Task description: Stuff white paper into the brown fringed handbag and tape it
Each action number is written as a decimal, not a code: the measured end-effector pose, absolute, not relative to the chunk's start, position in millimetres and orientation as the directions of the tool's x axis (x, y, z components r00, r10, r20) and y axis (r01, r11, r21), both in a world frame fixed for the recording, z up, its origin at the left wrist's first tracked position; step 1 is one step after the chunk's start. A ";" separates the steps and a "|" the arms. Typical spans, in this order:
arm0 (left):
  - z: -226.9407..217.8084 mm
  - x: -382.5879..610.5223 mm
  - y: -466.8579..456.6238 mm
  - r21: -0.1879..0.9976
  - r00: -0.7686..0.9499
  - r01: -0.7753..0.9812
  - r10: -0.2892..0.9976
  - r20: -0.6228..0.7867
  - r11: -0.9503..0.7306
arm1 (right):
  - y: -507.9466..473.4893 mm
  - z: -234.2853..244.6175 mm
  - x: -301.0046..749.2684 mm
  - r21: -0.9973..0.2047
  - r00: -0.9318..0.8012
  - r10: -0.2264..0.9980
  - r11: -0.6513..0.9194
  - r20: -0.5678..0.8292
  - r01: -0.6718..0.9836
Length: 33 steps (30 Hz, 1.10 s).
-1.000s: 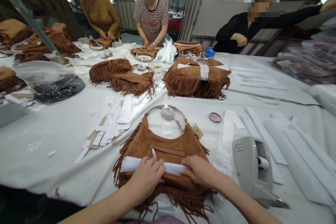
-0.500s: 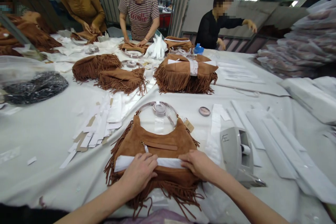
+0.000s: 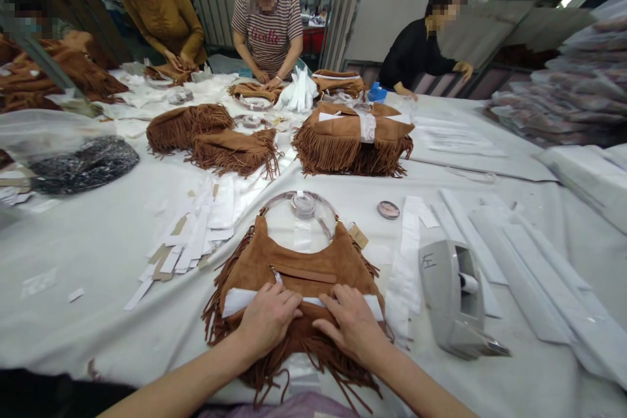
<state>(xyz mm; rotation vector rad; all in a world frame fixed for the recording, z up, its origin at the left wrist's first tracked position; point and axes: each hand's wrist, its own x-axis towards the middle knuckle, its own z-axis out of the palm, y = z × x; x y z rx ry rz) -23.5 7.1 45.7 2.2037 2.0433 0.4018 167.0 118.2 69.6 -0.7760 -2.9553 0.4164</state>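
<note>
A brown suede handbag [image 3: 313, 255] with long fringe lies flat before me, its handle pointing away. A white paper strip [image 3: 240, 300] runs across its front, below a zip pocket. My left hand [image 3: 272, 317] bends its fingers over the strip and the suede just below, closed on the bag's fold. On the other side, my right hand [image 3: 350, 323] rests with fingers spread and the thumb apart, touching strip and suede. A coiled strap wrapped in film [image 3: 302, 204] lies within the handle loop, and a tan tag [image 3: 358, 235] hangs at the handle's right end.
A grey tape dispenser [image 3: 448, 294] stands to the right, beside long white strips [image 3: 529, 268]. Paper strips [image 3: 179, 241] are heaped at left. Farther back sit fringed bags [image 3: 353, 137] and a black-and-white bundle [image 3: 88, 160]. Several people work across the table.
My right hand has slid left along the strip, nearer my left hand, uncovering the strip's right end. My left hand stays on the bag. The view has shifted slightly.
</note>
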 end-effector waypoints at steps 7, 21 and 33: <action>25.8 -15.9 6.5 0.257 -0.005 0.965 0.982 0.187 -0.044 | 116.0 43.5 166.1 -0.261 -0.853 0.511 0.842 0.104 0.472; 12.0 -16.5 22.9 0.285 -0.047 0.958 0.981 0.189 -0.009 | 120.3 31.7 138.7 -0.137 -0.789 0.562 0.827 0.249 0.546; 8.8 -18.7 24.2 0.310 -0.026 0.950 0.984 0.175 -0.030 | 121.8 32.5 132.4 -0.039 -0.852 0.508 0.861 0.125 0.508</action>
